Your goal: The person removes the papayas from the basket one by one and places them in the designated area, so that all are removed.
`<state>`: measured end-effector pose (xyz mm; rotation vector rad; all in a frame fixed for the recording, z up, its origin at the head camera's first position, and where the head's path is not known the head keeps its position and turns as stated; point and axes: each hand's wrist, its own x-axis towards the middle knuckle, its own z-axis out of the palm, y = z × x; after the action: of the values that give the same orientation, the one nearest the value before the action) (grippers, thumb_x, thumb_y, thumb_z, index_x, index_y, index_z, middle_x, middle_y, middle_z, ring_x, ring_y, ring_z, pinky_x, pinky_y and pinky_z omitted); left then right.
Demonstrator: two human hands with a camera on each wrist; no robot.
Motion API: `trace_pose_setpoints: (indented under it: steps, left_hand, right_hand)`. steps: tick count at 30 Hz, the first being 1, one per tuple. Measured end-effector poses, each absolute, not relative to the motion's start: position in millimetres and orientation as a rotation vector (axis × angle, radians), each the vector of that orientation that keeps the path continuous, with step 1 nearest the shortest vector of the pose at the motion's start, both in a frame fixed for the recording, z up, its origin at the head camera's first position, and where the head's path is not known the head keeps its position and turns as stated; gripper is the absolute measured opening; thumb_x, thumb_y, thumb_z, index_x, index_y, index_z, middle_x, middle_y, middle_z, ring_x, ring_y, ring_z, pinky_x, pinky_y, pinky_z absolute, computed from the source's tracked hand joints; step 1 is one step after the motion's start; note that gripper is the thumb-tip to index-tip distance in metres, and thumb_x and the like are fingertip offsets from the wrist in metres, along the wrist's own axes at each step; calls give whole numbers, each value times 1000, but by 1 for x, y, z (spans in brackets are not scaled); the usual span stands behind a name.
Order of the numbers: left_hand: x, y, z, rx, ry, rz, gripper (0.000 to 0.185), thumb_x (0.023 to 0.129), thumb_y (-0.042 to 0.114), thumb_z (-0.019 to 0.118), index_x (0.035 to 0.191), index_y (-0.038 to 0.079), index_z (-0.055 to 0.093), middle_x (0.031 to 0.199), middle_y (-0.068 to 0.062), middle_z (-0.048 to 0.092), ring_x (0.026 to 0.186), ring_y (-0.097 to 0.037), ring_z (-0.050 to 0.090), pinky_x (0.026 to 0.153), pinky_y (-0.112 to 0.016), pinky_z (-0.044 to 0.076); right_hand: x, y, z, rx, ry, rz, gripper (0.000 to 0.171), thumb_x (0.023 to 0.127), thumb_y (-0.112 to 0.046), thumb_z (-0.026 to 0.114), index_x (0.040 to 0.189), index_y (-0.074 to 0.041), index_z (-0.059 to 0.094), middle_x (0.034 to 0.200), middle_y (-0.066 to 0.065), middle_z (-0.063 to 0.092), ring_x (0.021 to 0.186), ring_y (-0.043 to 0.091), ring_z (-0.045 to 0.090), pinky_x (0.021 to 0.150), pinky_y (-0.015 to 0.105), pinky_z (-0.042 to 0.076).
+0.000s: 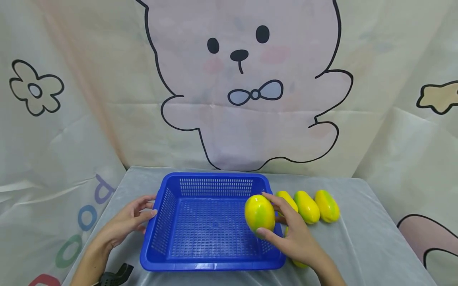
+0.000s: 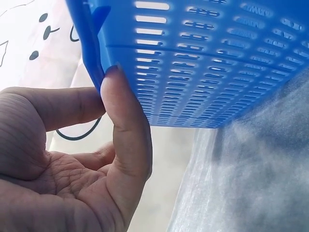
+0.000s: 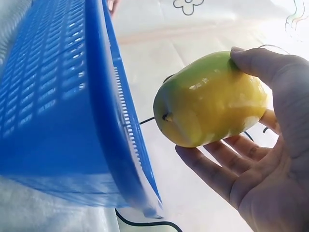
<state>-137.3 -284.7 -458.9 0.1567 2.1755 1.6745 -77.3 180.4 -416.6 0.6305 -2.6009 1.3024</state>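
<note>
Both arms bare to the frame edge — no sleeves, no gloves. No rings or watch seen in any view. Left hand (image 1: 127, 220): nails short & unpainted, palm creases clear in wrist view. Right hand (image 1: 295, 234): same, bare fingers, short nails. Black strap/mount piece (image 1: 115, 275) under left forearm — cam rig, prob.

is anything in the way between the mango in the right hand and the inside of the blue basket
Nothing visible blocks it. The right hand holds the mango at the basket's right rim, and the basket floor is bare. Only that right wall lies below the fruit. The left hand touches the basket's left wall from outside.
</note>
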Motion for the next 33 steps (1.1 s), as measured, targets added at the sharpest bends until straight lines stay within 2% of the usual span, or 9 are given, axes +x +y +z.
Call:
trace_pose_setpoints:
  steps: [6,13,20,26,33]
  left_hand:
    - [-136,-284,-460,161,2175,1688,73,105,21,63,160,-7,25,145,-36,51,98,-20,71,69,-40,63]
    - [-136,-284,-460,156,2185,1684,72,105,21,63,160,-7,26,145,-37,52,98,-21,72,70,-41,64]
    - [-136,-285,-461,187,2164,1692,72,106,21,63,160,-7,26,143,-36,53,96,-20,72,69,-40,64]
    - [-135,-287,-463,243,2123,1700,71,108,20,59,161,-10,21,142,-35,52,95,-18,73,68,-40,64]
    - [-137,-288,-460,243,2140,1688,73,107,21,60,161,-9,22,144,-37,51,97,-19,73,69,-41,64]
  right_hand:
    - [-75,188,-415,591,-2616,1304,75,91,-22,85,156,-20,47,150,-1,59,120,12,67,89,30,63]
    - [-72,198,-417,486,-2642,1329,77,91,-22,84,156,-33,44,146,-3,61,116,5,66,89,27,61]
    - [-68,207,-422,387,-2652,1292,75,91,-23,84,156,-27,46,148,0,61,116,2,65,88,26,61]
    - [-62,213,-423,313,-2652,1292,76,93,-23,83,157,-35,43,147,1,61,115,0,65,86,25,61]
    - [-59,220,-424,236,-2643,1269,74,94,-21,81,157,-24,44,147,6,61,112,-7,62,84,22,61]
